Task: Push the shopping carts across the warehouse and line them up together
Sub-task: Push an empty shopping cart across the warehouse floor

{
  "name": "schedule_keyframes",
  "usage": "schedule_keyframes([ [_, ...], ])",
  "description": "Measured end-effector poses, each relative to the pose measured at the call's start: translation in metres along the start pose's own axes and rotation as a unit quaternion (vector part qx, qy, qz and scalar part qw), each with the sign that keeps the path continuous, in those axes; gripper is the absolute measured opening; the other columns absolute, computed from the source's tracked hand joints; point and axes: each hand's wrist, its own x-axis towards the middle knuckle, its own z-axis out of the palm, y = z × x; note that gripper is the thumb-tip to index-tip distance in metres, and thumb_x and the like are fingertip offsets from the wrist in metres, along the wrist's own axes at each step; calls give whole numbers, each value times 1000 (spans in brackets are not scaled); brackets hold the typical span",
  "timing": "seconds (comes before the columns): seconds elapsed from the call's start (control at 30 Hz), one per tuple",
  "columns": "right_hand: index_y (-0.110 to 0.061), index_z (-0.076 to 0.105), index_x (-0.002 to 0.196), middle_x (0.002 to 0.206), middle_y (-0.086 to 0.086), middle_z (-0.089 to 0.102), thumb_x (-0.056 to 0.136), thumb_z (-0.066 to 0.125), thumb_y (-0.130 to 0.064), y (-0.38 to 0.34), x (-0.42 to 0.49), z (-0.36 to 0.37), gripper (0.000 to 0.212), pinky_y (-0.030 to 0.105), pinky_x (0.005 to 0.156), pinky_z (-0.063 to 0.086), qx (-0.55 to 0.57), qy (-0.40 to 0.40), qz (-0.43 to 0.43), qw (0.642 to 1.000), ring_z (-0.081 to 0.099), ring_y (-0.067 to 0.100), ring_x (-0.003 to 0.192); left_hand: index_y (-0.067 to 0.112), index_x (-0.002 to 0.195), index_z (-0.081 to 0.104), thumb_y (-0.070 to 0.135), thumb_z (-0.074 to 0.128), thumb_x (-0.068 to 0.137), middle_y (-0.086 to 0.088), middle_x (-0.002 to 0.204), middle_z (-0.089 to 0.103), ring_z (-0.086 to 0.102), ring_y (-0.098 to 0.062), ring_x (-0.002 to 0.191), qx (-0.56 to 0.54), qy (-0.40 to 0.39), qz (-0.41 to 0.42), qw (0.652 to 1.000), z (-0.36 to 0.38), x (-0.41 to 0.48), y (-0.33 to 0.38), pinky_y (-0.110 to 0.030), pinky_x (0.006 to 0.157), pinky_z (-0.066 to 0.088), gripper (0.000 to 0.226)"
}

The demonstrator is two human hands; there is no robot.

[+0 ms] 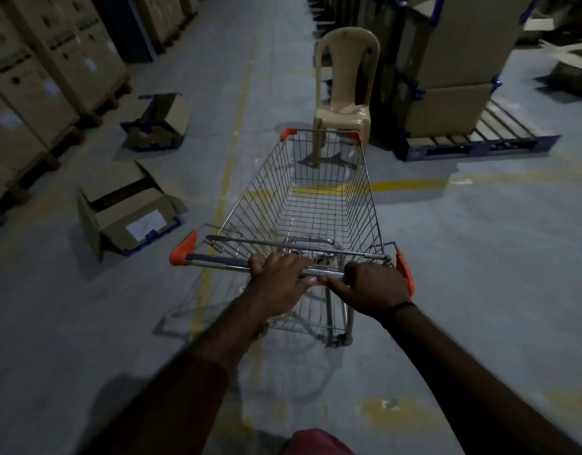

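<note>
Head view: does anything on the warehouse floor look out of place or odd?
Yes. Two opened brown cardboard boxes lie tipped over with flaps splayed on the grey floor, left of the silver wire shopping cart. A beige plastic chair stands in the aisle directly ahead of the cart, in its path.

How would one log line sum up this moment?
phase: pushing | shopping cart: empty | left hand: grips handle | right hand: grips handle | ahead: plastic chair near cart front
</note>
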Motion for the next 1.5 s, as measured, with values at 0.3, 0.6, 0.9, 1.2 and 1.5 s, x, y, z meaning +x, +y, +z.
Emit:
schedule_keyframes([
  [0.3,-24,56,72,65,-6,60,82,29,-88,49,-44,-9,70,33,75,47,-23,1,104,994,66,15,69,33,122,64,79,37,80,12,116,64,53,-16,117,-13,42,108,993,6,27,27,-35,104,25,67],
  [0.6,-22,63,78,71,-6,65,78,24,-91,95,-106,-22,79,40,91,48,-33,-8,218,975,68,14,75,29,95,63,95,27,65,9,104,65,55,-19,105,41,9,143,989,9,44,86,-38,94,28,81],
  [0.9,-22,57,69,73,-2,60,83,29,-85,165,-166,-35,70,33,78,44,36,-77,273,958,62,19,80,28,87,54,80,45,81,5,105,64,54,-22,108,57,-37,232,970,31,45,186,-40,95,29,53],
  [1.2,-25,58,81,66,-5,52,79,33,-88,215,-209,-23,68,30,60,41,21,28,311,950,67,22,77,28,98,59,64,49,91,9,108,63,52,-18,111,48,-113,346,930,50,59,285,-44,101,31,38],
  [1.5,-22,56,72,63,-3,51,74,26,-93,274,-274,-29,78,30,59,41,-17,56,411,910,67,23,76,31,75,46,85,41,79,5,92,69,62,-20,93,104,-64,433,893,66,72,381,-39,89,39,54],
])
